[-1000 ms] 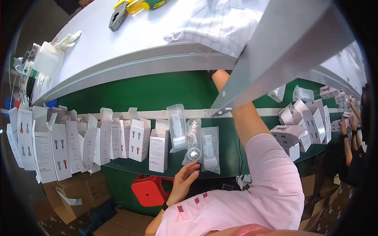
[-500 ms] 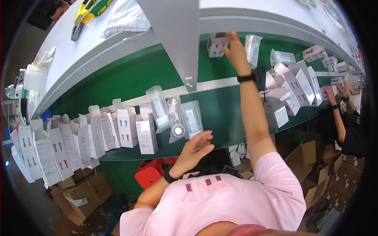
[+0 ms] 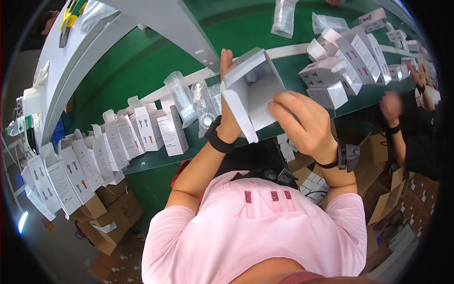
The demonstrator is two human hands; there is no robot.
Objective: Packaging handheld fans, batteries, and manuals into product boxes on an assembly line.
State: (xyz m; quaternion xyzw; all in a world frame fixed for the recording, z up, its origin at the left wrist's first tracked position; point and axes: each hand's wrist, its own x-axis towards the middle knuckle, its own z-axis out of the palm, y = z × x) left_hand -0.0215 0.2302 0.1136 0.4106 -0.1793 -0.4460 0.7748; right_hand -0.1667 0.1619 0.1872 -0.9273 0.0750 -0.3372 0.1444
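Observation:
A white carton (image 3: 264, 97) is held up in front of my chest, its open mouth tilted toward me and a flap hanging down at its lower left. My left hand (image 3: 228, 106) grips it along the left side, fingertips showing above the edge. At the right edge of the mouth, my right hand (image 3: 305, 124) has its bent fingers and thumb closed on the carton's wall. Something pale lies deep inside, too shaded to make out. Just left of my left hand are bubble-wrapped pieces (image 3: 180, 97) on the green bench, one partly hidden by the hand.
A row of opened white boxes (image 3: 113, 142) stands at the left; more boxes (image 3: 350, 61) are grouped at the right. A grey metal post (image 3: 175, 28) rises from the bench. Another bubble-wrapped piece (image 3: 283, 19) lies at the back. A co-worker's hand (image 3: 391, 109) moves at the right.
My right hand has come back from the far side of the bench with the carton. My left hand has risen from the front edge and taken hold of it. The view has shifted.

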